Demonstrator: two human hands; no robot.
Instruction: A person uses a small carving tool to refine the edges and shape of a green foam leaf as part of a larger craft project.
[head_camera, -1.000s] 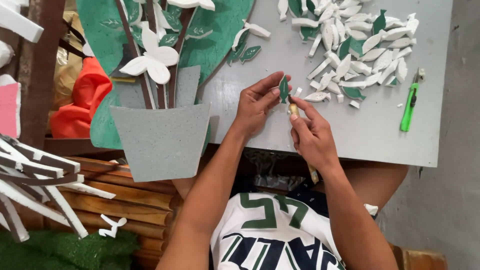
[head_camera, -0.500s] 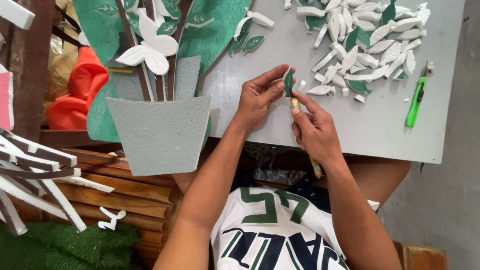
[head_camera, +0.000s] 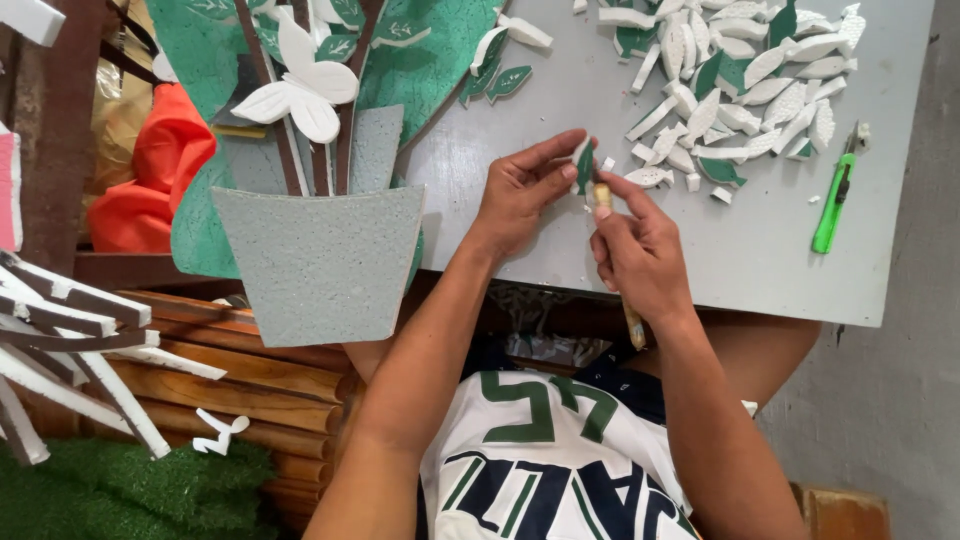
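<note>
Left hand (head_camera: 520, 190) pinches a small green leaf piece (head_camera: 584, 168) upright between thumb and fingertips, raised just off the grey surface (head_camera: 760, 260) so its edge faces the right hand (head_camera: 640, 250), which is clenched around a thin brush (head_camera: 612, 250) whose tip meets the leaf. A pile of white and green leaves (head_camera: 740, 80) lies near ahead, within reach, a green cutter (head_camera: 832, 200) to its right, and a foam plant in a grey pot (head_camera: 320, 250) rests at the left edge.

No packages, labels, signs or screens show anywhere in this view.
</note>
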